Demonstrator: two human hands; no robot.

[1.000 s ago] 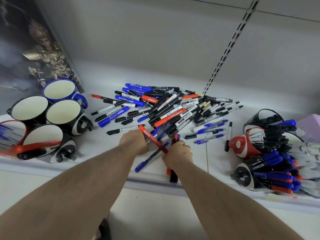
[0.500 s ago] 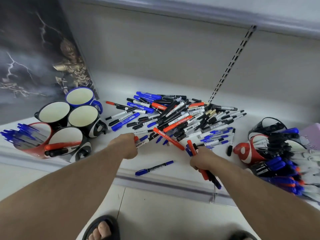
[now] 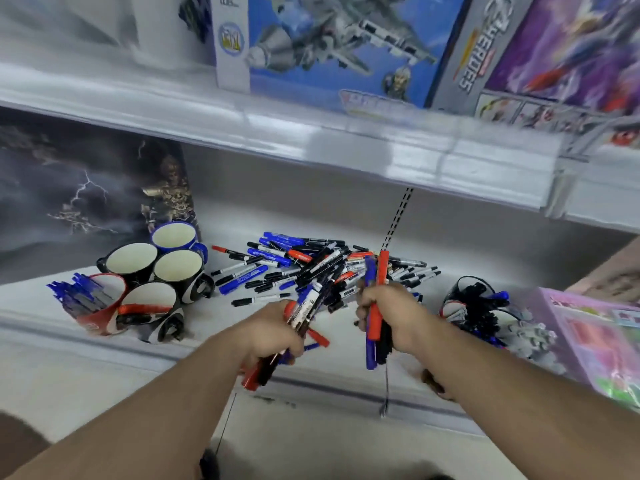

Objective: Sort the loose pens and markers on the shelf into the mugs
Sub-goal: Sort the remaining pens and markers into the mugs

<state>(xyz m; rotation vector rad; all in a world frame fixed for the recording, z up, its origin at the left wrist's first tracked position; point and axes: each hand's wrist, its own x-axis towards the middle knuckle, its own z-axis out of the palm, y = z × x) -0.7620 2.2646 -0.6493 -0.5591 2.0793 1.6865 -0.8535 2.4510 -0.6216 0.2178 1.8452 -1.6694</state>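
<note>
Both hands now lifted off the shelf (image 3: 52, 368): left hand (image 3: 273, 330) grips a mixed fistful of markers, right hand (image 3: 391, 317) a red-and-blue bundle; the pile (image 3: 311, 265) lies beyond, mugs (image 3: 176, 268) far left; sorting looks next.
</note>
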